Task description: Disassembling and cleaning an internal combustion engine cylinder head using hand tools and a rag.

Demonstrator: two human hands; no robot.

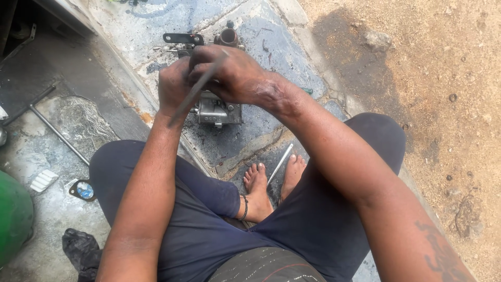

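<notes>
Hands meet over a grey metal engine part [216,109] lying on the stained concrete slab [271,47], far from the crossed feet. Left hand [175,86] grips its near-left side; right hand [229,73] is closed around a thin metal rod [195,91]. No containers are seen.

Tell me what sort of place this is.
Probably an informal outdoor repair spot. The person sits on stained, cracked concrete beside bare dirt, both hands on a greasy metal engine part, with a long T-shaped metal tool lying nearby.
</notes>
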